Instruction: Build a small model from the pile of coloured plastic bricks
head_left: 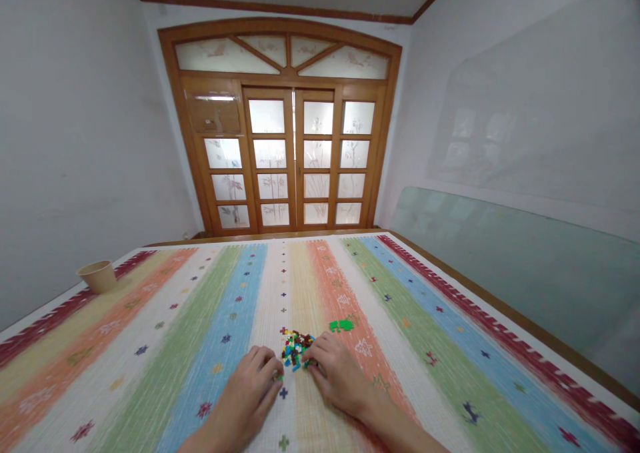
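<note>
Grip of the left hand (253,389) is half curled, with thumb and fingers brought near each other; something small and greenish appears at the tips, but I cannot tell if it is really grasped. Grip of the right hand (335,369) is also bent inward, and its fingertips reach into the right side of a heap of small coloured pieces (296,347); whether one piece is pinched there, I cannot tell, because the fingers hide it. The heap lies between the two hands, a little beyond the left one, and shows blue, yellow, white, green and dark brown colours. Just beyond the right hand, apart from the heap, some bright green pieces (341,325) lie close together on an orange stripe. All these are on a striped cloth (155,373), which covers the desk (550,338). Near the left edge of the cloth stands a light brown cup (98,276), upright and well apart from the hands. Behind the far edge are wooden doors (270,135) with glass panes
</note>
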{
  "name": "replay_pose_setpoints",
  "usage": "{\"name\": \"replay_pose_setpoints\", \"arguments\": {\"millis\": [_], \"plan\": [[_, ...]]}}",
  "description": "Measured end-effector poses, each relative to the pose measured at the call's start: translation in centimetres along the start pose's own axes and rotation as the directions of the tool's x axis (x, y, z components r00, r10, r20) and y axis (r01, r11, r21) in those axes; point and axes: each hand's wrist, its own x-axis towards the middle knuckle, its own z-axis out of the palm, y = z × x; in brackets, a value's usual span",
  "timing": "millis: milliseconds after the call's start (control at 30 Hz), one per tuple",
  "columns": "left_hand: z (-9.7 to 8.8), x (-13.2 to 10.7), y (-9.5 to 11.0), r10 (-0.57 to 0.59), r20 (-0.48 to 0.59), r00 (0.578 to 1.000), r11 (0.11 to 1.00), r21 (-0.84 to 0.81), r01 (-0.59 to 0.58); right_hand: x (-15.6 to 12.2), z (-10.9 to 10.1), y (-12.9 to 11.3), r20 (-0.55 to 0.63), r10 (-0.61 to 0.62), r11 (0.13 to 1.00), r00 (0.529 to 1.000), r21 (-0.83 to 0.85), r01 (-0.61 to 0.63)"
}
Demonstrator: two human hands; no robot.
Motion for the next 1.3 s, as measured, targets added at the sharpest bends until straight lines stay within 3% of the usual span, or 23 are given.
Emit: {"name": "replay_pose_setpoints", "arguments": {"millis": [533,1300], "plan": [[-0.26,0.09,0.27,0.004,-0.016,1.000,1.000,-0.017,-0.004,-0.02,-0.30,0.14,-0.048,-0.018,1.000,0.999,-0.003,0.018],[-0.27,0.20,0.17,0.020,-0.021,1.000,1.000,-0.010,-0.021,-0.06,0.04,0.80,-0.089,-0.027,0.986,0.996,0.164,0.041]]}}
